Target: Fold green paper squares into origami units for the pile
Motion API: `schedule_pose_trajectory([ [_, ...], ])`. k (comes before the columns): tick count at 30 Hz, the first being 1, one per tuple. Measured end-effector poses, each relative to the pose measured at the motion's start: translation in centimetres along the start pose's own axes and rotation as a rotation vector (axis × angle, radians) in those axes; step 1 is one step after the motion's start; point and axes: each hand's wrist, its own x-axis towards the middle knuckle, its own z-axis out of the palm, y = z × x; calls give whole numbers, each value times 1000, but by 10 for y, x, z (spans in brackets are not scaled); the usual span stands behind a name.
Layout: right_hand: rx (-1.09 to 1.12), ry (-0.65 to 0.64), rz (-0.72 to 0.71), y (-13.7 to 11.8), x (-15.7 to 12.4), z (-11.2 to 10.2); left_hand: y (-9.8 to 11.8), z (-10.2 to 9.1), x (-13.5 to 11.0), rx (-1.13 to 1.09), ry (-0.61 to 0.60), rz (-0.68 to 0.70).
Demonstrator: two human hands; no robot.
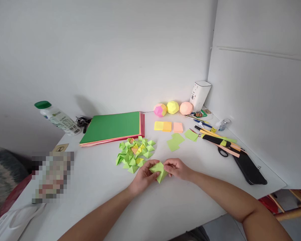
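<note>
A light green square of paper [160, 171] is held between both hands just above the white table, turned with one corner toward me. My left hand [145, 174] pinches its left side, thumb on top. At its right edge, my right hand [177, 169] has its fingertips closed on the paper. Just beyond my left hand lies a pile of folded paper pieces [129, 154], mostly green with a few yellow and orange ones. Loose green paper squares [174, 144] lie flat beyond my right hand, with another green square [191, 135] to their right.
Three paper balls [173, 107] line the wall behind sticky-note pads [163, 126]. Coloured sheets [112, 125] are stacked at back left near a green-capped bottle [60, 118]. On the right are a cutter [215, 140], scissors [223, 152], a black phone [249, 167] and a white container [200, 95].
</note>
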Motion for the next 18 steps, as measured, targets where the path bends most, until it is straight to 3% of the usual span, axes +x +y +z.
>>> schedule_pose_trajectory([
  [12, 12, 5, 42, 1, 0, -2, 1, 1, -1, 60, -81, 4],
  [15, 2, 22, 46, 2, 1, -2, 2, 2, -4, 263, 40, 203],
  [18, 39, 59, 70, 3, 2, -2, 10, 11, -17, 647, 267, 648],
])
